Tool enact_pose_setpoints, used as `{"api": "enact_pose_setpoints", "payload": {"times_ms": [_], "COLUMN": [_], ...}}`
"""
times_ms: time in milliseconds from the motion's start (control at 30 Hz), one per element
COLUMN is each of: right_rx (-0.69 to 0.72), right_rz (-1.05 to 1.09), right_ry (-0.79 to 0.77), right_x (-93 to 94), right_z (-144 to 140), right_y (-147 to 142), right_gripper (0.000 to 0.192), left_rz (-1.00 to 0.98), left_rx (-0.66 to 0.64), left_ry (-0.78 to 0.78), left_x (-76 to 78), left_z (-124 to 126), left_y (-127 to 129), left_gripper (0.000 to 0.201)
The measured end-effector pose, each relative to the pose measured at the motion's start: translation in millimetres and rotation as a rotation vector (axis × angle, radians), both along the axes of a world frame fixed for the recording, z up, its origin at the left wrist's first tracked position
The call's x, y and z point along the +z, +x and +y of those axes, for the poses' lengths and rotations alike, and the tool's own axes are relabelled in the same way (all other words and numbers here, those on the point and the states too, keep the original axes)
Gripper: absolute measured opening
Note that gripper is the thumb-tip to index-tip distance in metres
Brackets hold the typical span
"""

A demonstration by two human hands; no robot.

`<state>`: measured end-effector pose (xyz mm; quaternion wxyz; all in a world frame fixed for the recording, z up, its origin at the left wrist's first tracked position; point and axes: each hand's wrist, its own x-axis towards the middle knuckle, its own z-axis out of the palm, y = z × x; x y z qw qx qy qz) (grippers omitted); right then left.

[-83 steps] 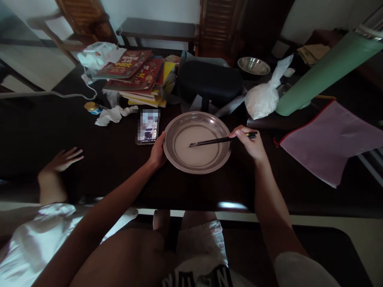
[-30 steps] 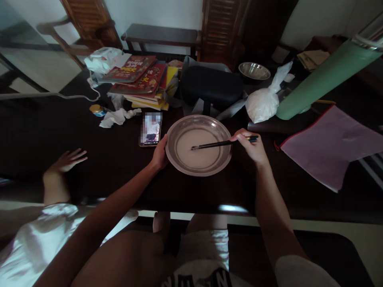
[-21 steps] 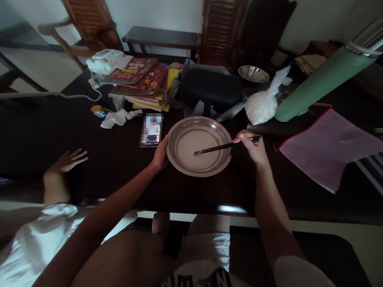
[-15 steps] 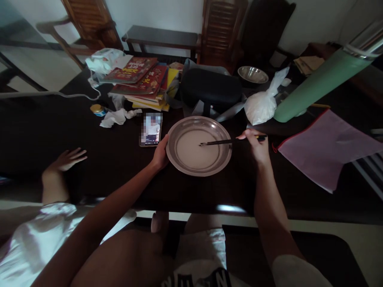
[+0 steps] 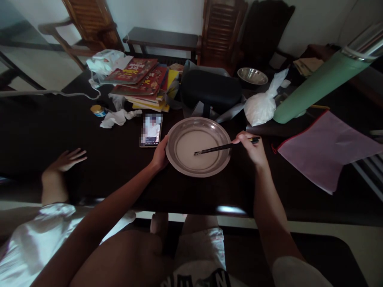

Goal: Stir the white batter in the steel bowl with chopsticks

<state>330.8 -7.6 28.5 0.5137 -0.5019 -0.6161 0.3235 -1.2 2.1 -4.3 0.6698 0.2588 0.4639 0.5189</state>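
Note:
A round metal bowl (image 5: 223, 159) with whitish, smooth contents (image 5: 191, 143) sits on the dark table before me. My left hand (image 5: 160, 153) grips its left rim, the fingers partly hidden by the bowl. In my right hand (image 5: 251, 147), at the bowl's right side, is a pair of dark chopsticks (image 5: 217, 148). Their tips lie near the middle of the whitish contents. Just left of the bowl, a phone (image 5: 151, 130) with a lit screen rests on the table. Behind my right hand stands a knotted plastic bag of white powder (image 5: 260, 107).
Stacked books (image 5: 143, 81), a black case (image 5: 211, 88) and a second metal bowl (image 5: 253, 75) line the back. To the right are a green tube (image 5: 323, 85) and a pinkish mesh pouch (image 5: 323, 151). Another person's hand (image 5: 68, 159) rests at the left, near crumpled tissue (image 5: 115, 118).
My right hand has shifted slightly left, and the chopstick tips have moved left and nearer to me within the bowl. My left hand stays on the rim.

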Motion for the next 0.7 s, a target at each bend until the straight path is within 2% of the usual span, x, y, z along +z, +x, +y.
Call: {"api": "enact_pose_setpoints", "payload": {"times_ms": [67, 233, 400, 567, 633, 700], "right_rx": [0.040, -0.126, 0.038, -0.119, -0.105, -0.019], "right_rz": [-0.049, 0.038, -0.028, 0.018, 0.042, 0.006], "right_ry": [-0.002, 0.033, -0.003, 0.042, 0.019, -0.010], "right_x": [1.4, 1.1, 0.7, -1.7, -2.7, -2.5], "right_z": [-0.2, -0.3, -0.4, 0.7, 0.6, 0.3], "right_y": [-2.0, 0.5, -1.9, 2.3, 2.3, 0.0], "right_gripper": [0.047, 0.046, 0.048, 0.047, 0.049, 0.049], "left_rz": [-0.003, -0.010, -0.015, 0.002, 0.002, 0.003], "left_rx": [-0.004, -0.014, -0.005, -0.013, -0.006, 0.002], "left_ry": [-0.002, 0.003, 0.000, 0.014, 0.008, -0.004], "left_x": [-1.0, -1.1, 0.2, -1.3, -1.7, -1.3], "left_z": [0.5, 0.7, -0.1, 0.4, 0.7, 0.8], "left_y": [-0.6, -0.8, 0.2, -0.4, -0.5, -0.3], "left_gripper": [0.038, 0.039, 0.038, 0.043, 0.043, 0.042]}}
